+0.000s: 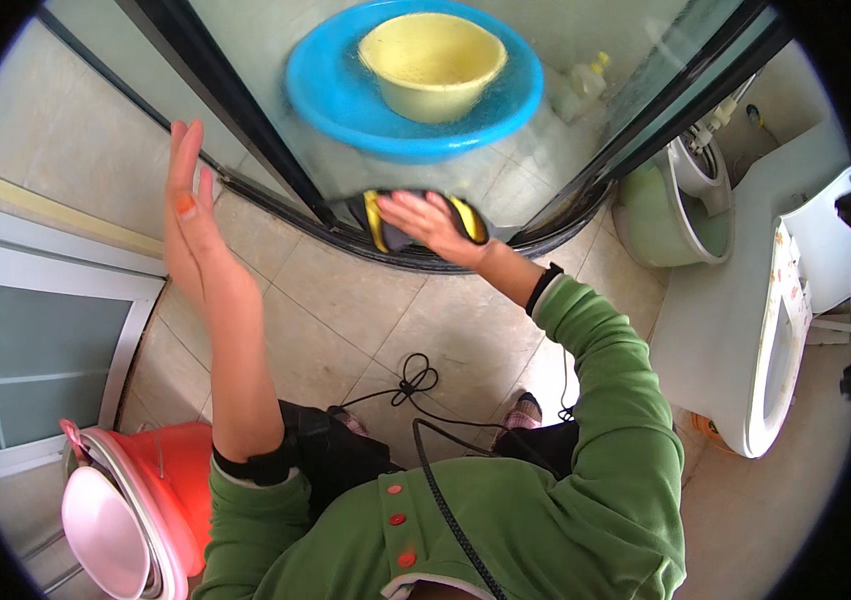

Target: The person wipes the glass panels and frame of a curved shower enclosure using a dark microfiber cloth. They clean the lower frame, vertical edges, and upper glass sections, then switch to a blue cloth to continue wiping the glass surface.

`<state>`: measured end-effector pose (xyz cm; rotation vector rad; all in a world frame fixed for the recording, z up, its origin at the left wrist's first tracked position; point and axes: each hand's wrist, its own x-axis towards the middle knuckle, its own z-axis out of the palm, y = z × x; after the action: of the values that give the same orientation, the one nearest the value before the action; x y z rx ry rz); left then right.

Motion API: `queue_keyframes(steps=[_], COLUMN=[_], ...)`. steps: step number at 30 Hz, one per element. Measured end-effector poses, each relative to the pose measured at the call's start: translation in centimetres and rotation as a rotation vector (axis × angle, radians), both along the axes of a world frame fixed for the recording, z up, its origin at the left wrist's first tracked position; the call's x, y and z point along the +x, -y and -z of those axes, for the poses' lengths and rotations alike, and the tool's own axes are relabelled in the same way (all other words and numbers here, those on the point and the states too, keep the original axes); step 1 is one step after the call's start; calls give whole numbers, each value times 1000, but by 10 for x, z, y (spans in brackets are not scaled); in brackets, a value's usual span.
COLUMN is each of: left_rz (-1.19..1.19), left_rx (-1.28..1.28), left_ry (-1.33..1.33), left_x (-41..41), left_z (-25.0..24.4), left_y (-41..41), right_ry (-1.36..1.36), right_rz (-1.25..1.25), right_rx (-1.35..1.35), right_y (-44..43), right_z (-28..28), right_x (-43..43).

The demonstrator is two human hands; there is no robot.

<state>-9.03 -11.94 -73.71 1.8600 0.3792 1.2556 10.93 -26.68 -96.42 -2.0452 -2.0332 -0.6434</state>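
Observation:
My right hand (429, 227) lies flat over a dark grey and yellow cleaning cloth (394, 235). The cloth is pressed against the lower part of a curved glass shower panel (463, 169), just above its black bottom rail (433, 262). Behind the glass stand a blue plastic basin (320, 97) and a pale yellow bowl (436, 90) inside it. At the left, my left hand (192, 202) is raised with its fingers straight and nothing in it. It is seen edge-on near the black upright frame; whether it touches the glass I cannot tell.
A white toilet (710, 330) and a pale green mop bucket (650, 202) stand to the right. A red bucket (177, 480) holding a pink basin (106, 532) is at lower left, beside a white-framed door (57, 315). A black cable (410, 386) lies across the floor tiles by my feet.

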Motion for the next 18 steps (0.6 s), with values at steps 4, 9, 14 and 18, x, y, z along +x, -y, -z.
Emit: queue_keyframes(steps=[4, 9, 14, 18], left_rz=[-16, -62, -14, -12], left_rx=[49, 70, 106, 105], left_ry=[0, -48, -72, -91], left_x=[-11, -22, -20, -19], left_z=[-4, 0, 8, 6], left_y=[5, -1, -9, -4], right_ry=[459, 77, 210, -173], right_rz=[72, 110, 342, 542], right_rx=[-252, 17, 715, 1266], right_y=[60, 104, 87, 41], right_z=[80, 1, -36, -19], right_x=[26, 44, 63, 39])
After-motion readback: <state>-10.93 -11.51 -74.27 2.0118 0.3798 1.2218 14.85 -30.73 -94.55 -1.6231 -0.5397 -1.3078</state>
